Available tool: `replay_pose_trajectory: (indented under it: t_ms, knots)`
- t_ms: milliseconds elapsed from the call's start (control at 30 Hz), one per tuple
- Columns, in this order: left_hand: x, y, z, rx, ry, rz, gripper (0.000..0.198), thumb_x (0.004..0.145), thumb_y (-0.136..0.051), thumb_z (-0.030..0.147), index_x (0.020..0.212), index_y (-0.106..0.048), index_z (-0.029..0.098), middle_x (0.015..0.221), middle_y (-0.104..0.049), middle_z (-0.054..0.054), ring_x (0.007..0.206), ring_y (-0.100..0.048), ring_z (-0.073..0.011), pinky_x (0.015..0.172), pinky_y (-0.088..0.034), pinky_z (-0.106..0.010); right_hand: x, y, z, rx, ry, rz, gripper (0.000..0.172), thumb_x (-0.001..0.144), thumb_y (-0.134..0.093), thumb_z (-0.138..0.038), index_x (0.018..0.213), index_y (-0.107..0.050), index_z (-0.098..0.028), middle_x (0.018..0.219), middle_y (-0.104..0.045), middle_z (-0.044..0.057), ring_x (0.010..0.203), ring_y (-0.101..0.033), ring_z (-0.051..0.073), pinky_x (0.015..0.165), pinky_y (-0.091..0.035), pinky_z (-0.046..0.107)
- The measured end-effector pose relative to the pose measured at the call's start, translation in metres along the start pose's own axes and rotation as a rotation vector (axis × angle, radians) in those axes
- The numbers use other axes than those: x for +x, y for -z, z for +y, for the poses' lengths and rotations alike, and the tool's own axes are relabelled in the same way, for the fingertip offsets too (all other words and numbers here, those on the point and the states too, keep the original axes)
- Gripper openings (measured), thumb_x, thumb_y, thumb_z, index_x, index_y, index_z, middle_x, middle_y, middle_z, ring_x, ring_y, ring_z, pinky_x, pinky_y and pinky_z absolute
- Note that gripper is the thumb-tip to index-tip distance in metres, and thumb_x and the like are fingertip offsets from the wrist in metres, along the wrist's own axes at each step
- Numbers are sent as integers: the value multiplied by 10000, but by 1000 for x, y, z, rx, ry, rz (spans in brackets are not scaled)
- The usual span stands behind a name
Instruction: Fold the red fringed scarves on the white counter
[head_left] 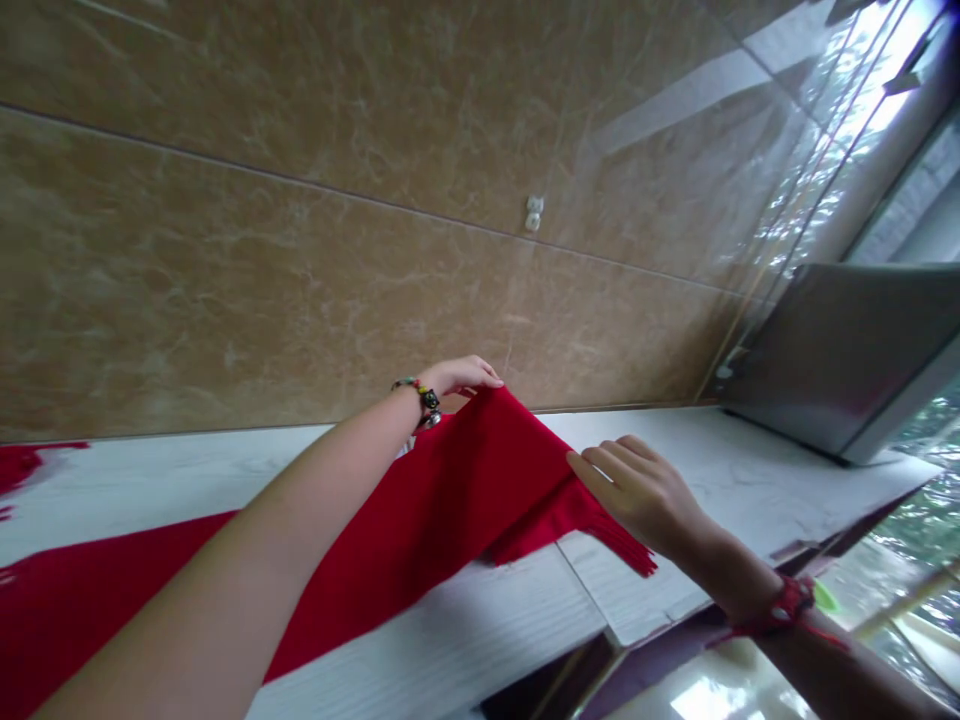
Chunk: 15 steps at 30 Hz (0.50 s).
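Observation:
A long red scarf [420, 520] with fringed ends stretches along the white countertop from the left edge to the middle of the view. My left hand [466, 374] pinches its upper corner near the wall, lifting that part off the counter. With thumb and fingers closed, my right hand [637, 490] grips the other corner of the same raised edge. Below that edge, a folded layer of the scarf lies on the counter, its fringe spread just under my right hand. My left forearm hides part of the cloth.
Brown marbled tiles with a wall socket [533, 213] rise behind the white countertop [480, 620]. A grey metal box-like appliance [832, 350] stands at the counter's right end, by a window. More red fringe [22, 465] lies at far left. Below the front edge is an open cabinet space.

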<state>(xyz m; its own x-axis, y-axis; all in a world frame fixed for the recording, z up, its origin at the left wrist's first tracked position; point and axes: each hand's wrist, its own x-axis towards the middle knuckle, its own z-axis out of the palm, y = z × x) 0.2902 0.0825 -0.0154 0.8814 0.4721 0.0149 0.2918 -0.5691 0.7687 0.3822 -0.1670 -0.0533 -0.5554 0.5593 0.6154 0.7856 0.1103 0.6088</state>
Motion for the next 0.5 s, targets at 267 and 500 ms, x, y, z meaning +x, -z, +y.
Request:
replay_pose_trajectory:
  t_ms: [267, 500]
  knots:
    - [76, -75, -13, 247, -35, -21, 95, 616, -583, 183, 582, -628, 106, 472, -495, 27, 533, -448, -103, 523, -348, -210, -84, -52, 11, 44, -149, -215, 348, 896, -347, -115, 591, -507, -162, 549, -466, 5, 518, -365, 119, 555, -256, 274]
    - [83, -101, -36, 389, -84, 3, 142, 681, -557, 206, 653, -651, 104, 539, -561, 9, 536, -481, -109, 531, -356, -207, -112, -74, 5, 158, -166, -400, 272, 897, -334, -134, 692, -509, -168, 623, -509, 17, 548, -421, 138, 579, -277, 284]
